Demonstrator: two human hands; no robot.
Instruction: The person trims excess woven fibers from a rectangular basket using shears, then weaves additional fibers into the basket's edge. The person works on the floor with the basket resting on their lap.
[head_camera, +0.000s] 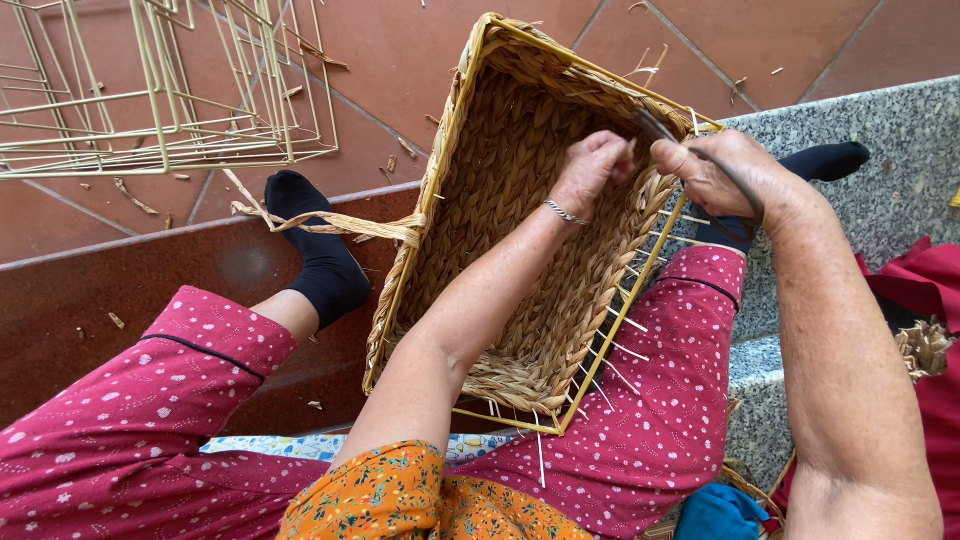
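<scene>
Head view: the left hand (590, 168) pinches the braided rim of the woven basket (520, 250); the right hand (715, 172) grips dark scissors (700, 160) beside it.

A rectangular basket of rough, matt braided straw (520, 250) on a smooth pale-yellow painted wire frame. Bare yellow metal wire frames (160, 90) lie on matt terracotta floor tiles (400, 50). A speckled grey granite step (900, 130) looks polished. Soft magenta dotted cloth trousers (130, 420); a thin shiny silver bracelet (565, 212).

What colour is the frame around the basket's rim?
Yellow: the frame edges the woven straw-coloured basket, seen clearly in the head view.
</scene>
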